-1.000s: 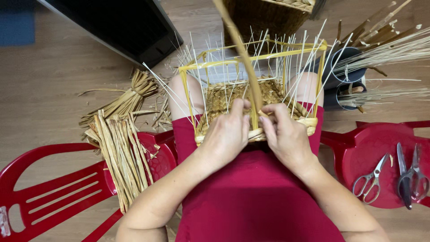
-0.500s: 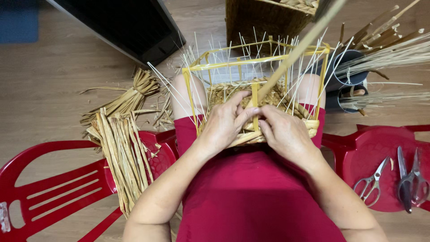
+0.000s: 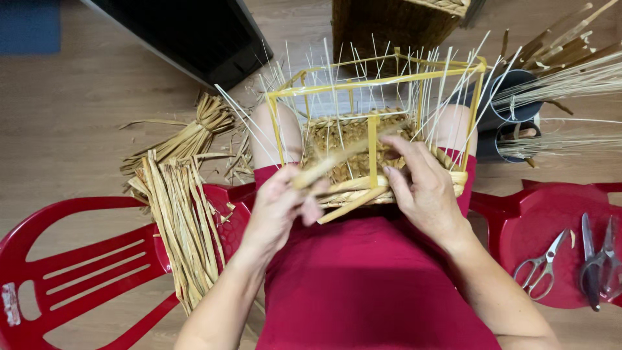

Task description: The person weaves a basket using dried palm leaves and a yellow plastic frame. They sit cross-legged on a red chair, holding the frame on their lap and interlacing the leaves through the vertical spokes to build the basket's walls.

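A half-woven basket [image 3: 363, 139] on a yellow wire frame rests on my lap, thin pale stakes sticking up all around it. My left hand [image 3: 282, 207] pinches a flat straw strand [image 3: 337, 161] and holds it slanting across the near-left side of the basket. My right hand [image 3: 424, 188] lies on the woven near rim, fingers spread over the weave by the yellow upright. A red skirt [image 3: 369, 285] covers my lap below.
A bundle of dried straw strips [image 3: 181, 207] lies on a red plastic chair [image 3: 78, 266] at my left. At my right a red stool [image 3: 551, 240] carries scissors [image 3: 541, 266] and pliers [image 3: 596, 266]. Black tubes of reeds [image 3: 518, 97] and a dark basket [image 3: 395, 23] stand beyond.
The long strand that rose past the top of the view has been pulled down and through. My left hand has moved left and toward me with it; my right hand stays on the rim.
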